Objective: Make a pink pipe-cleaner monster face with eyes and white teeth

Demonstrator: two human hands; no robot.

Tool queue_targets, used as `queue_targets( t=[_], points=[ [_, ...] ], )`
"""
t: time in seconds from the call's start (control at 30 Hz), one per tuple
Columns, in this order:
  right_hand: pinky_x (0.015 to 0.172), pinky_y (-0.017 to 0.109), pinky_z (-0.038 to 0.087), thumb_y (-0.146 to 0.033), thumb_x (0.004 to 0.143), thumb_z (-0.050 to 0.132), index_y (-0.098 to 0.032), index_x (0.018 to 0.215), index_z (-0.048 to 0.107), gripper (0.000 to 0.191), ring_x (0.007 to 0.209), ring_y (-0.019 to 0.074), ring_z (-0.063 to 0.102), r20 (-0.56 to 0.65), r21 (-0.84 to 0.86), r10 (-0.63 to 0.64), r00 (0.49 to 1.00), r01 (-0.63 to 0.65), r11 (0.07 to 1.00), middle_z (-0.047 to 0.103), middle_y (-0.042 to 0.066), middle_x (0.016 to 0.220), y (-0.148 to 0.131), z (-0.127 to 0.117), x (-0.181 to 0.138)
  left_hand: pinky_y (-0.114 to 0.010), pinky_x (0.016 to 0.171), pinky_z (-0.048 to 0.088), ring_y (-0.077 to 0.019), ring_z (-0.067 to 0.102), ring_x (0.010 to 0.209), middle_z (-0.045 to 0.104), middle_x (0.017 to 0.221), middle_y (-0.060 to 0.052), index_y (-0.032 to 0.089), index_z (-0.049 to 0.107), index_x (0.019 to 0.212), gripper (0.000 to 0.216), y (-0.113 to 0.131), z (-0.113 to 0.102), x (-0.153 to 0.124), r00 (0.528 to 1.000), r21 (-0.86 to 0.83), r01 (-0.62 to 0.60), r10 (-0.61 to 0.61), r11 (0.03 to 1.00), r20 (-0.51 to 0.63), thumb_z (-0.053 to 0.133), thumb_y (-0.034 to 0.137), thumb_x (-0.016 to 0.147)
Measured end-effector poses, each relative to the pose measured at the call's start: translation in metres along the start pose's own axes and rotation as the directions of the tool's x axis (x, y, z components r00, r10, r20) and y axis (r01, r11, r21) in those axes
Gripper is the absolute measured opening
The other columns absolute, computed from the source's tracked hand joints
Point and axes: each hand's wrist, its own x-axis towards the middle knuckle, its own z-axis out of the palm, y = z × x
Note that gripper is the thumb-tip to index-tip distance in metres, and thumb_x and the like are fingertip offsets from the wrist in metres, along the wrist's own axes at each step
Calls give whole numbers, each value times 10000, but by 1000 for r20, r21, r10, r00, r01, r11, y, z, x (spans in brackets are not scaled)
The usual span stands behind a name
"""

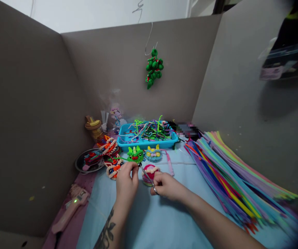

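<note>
My left hand (127,180) is closed in a pinch in the middle of the work area. A tiny dark piece (140,164) shows at its fingertips; its kind is too small to make out. My right hand (168,186) is closed around silver scissors (149,178), whose tips point up and left to that dark piece. Just behind my left fingers sits a green fuzzy pipe-cleaner creature head (135,154) with horns and red lips. Beside it stands a light blue one (154,154) with yellow eyes. A round pink and cream piece (149,172) lies partly behind the scissors.
A blue tray (147,144) of pipe-cleaner scraps stands behind. Long colourful pipe cleaners (232,180) fan out at right. At left are a metal bowl (79,165), orange-and-cream pieces (112,169) and a pink glue gun (70,211) with a green light. Grey panels (128,69) enclose the table.
</note>
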Motion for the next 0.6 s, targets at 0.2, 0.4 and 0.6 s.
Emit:
queue_targets(
  t=[0.2,0.4,0.6],
  points=[
    [490,194,253,-159,597,649,-169,476,384,292,524,66,342,41,43,21,999,-23,999,379,-74,523,0,1,-1,-273,649,418,-170,562,693,615,720,-24,185,567,734,137,-3,0,1,1000,-9,4,-4,1000,-3,473,192,834],
    [484,195,237,-213,582,645,-168,484,383,283,518,60,297,49,67,34,998,-37,997,356,-79,522,0,-1,-2,-271,645,414,-169,558,693,612,724,-23,185,568,735,141,-4,0,1,1000,-13,-1,1,1000,0,472,191,838],
    [479,196,222,-240,585,620,-173,485,379,270,511,60,292,89,99,64,994,-73,992,355,-75,502,0,-2,0,-278,653,421,-171,562,701,624,730,-28,183,581,739,150,-4,-1,1,1000,-24,1,-1,1000,1,469,187,840]
  ],
)
